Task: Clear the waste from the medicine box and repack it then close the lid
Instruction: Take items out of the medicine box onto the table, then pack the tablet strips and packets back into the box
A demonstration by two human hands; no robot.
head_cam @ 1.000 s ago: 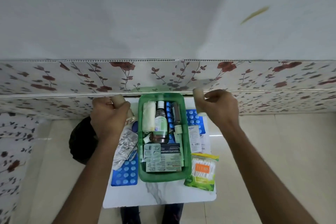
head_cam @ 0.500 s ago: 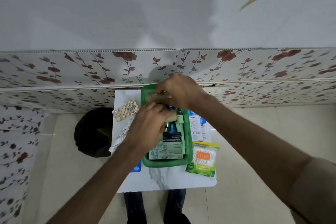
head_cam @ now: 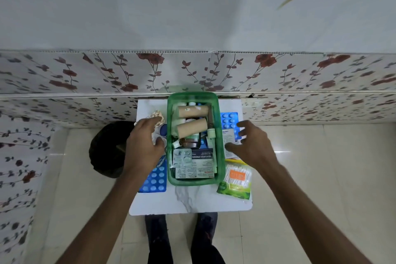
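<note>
Both hands were held spread and empty, left hand (head_cam: pixel 145 143) and right hand (head_cam: pixel 250 146) flanking the box (head_cam: pixel 192 180), which was set mid-table (head_cam: pixel 188 203) against the far edge, two rolls (head_cam: pixel 191 127) laid inside.

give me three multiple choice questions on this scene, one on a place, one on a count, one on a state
1. Where is the cotton swab pack?
A. inside the box
B. on the table right of the box
C. on the floor

2. How many brown rolls lie in the green box?
A. two
B. four
C. none

3. What does the right hand hold?
A. a bottle
B. the lid
C. nothing

Answers:
1 B, the pack lies on the table beside the box's right wall.
2 A, two rolls lie near the far end.
3 C, its fingers are spread, with nothing in its grip.
</note>
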